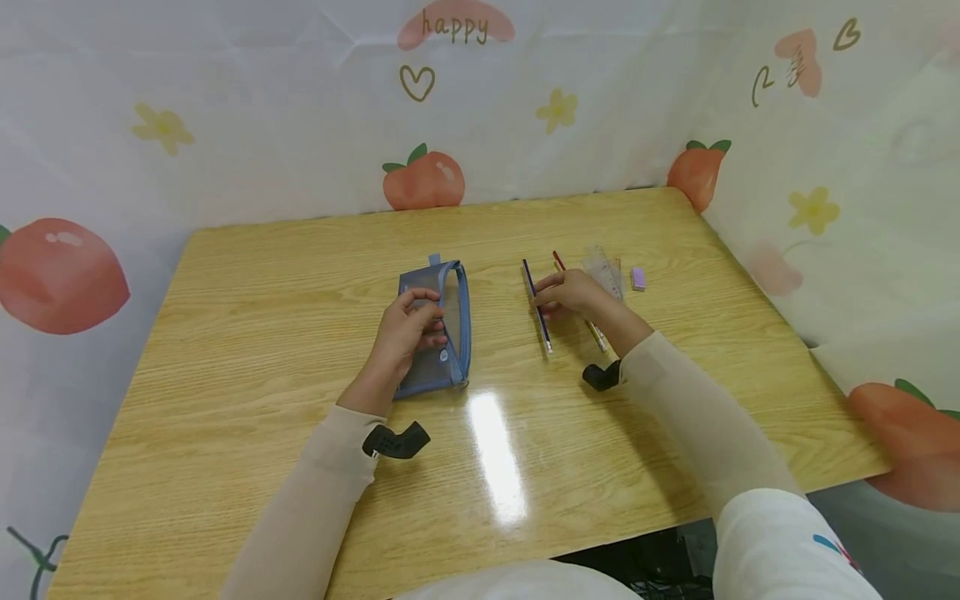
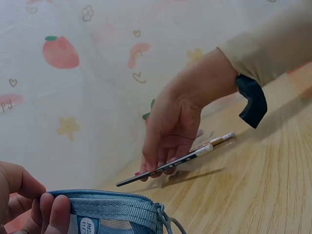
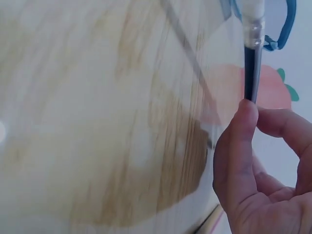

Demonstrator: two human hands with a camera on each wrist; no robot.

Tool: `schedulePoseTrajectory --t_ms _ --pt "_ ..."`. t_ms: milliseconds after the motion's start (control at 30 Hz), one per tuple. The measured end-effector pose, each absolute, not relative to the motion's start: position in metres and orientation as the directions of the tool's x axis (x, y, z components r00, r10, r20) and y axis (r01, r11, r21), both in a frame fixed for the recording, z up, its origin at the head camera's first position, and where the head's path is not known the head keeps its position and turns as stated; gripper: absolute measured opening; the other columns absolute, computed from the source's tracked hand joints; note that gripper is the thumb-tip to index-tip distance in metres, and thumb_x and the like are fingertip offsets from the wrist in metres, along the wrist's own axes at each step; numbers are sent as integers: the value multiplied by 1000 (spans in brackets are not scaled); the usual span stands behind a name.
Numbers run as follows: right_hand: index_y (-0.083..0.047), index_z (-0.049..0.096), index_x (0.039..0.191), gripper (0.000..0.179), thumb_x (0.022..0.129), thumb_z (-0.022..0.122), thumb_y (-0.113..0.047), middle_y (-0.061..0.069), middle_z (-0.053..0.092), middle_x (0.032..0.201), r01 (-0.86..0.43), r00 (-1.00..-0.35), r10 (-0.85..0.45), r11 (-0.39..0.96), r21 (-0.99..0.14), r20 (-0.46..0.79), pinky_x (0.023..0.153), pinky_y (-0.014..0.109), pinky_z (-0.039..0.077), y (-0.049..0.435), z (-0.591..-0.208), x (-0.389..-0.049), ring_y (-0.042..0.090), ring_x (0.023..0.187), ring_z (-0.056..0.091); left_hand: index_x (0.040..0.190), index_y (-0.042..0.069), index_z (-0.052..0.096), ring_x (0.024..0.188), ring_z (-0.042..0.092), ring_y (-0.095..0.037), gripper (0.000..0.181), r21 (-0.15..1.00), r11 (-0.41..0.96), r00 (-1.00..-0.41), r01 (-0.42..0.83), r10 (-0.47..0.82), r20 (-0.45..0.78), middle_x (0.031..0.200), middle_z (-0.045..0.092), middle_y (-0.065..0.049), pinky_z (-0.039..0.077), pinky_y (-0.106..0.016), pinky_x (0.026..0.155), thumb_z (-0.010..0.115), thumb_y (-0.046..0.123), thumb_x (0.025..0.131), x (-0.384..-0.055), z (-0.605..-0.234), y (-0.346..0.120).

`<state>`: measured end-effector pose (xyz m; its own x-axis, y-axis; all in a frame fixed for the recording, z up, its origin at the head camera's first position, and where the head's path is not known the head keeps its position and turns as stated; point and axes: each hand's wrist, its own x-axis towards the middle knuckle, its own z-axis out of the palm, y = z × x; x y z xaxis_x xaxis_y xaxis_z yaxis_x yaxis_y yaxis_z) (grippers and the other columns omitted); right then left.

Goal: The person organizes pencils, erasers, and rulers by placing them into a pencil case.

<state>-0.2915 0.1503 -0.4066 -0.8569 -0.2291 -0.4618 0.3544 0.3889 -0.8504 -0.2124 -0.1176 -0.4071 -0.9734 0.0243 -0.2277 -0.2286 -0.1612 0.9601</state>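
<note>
My left hand (image 1: 408, 332) pinches the edge of a blue pouch (image 1: 427, 375) on the surface (image 1: 262, 333) while my right hand (image 1: 576, 293) pinches a dark pencil (image 1: 543, 329) above it, over a yellow-and-red pencil (image 1: 597, 336), with a clear ruler (image 1: 602, 268) and purple eraser (image 1: 637, 278) to that hand's right.

The brown wooden surface (image 1: 262, 333) is covered with thin wood lines, and a bright white shine (image 1: 497, 458) is seen near its front. A blue pencil case (image 1: 423, 381) is set near its middle. Farther right, a red-ended pencil (image 1: 558, 260), partly hidden, a see-through ruler (image 1: 602, 271) and a small purple eraser (image 1: 637, 278) are laid.
</note>
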Motion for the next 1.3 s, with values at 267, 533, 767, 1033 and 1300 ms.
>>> schedulePoseTrajectory --t_ms 267,533,767,1033,1300 --pt "-1 50 123 42 83 63 -5 13 58 98 441 -825 -274 236 -866 -495 80 40 51 146 -411 -289 17 69 61 107 4 52 57 54 -11 24 958 -176 -973 -228 23 -228 76 51 -6 54 -27 52 53 3 83 -214 -406 -118" --pt "0 48 124 43 84 60 -3 19 56 107 396 -832 -326 218 -892 -449 77 38 52 132 -411 -279 17 72 62 108 2 51 57 54 -11 25 956 -183 -973 -227 16 -228 74 52 -5 54 -26 52 52 3 83 -214 -406 -117" --pt "-2 47 126 45 83 61 -4 22 55 112 403 -826 -337 211 -891 -453 81 43 50 121 -411 -276 19 71 63 107 3 51 57 53 -11 23 957 -184 -974 -225 6 -228 75 51 -5 54 -26 51 52 3 83 -215 -406 -117" --pt "-3 49 124 42 84 60 -5 20 56 110 393 -816 -365 218 -893 -448 78 42 51 106 -413 -274 19 72 63 106 4 51 57 53 -11 22 958 -184 -975 -220 6 -223 77 51 -6 54 -25 51 51 2 84 -214 -406 -116" --pt "0 50 121 40 83 61 -3 19 57 104 385 -810 -400 190 -903 -430 74 39 53 94 -422 -273 21 77 62 107 4 51 58 53 -11 22 959 -171 -974 -226 16 -226 79 51 -6 54 -26 52 51 3 84 -214 -406 -115"
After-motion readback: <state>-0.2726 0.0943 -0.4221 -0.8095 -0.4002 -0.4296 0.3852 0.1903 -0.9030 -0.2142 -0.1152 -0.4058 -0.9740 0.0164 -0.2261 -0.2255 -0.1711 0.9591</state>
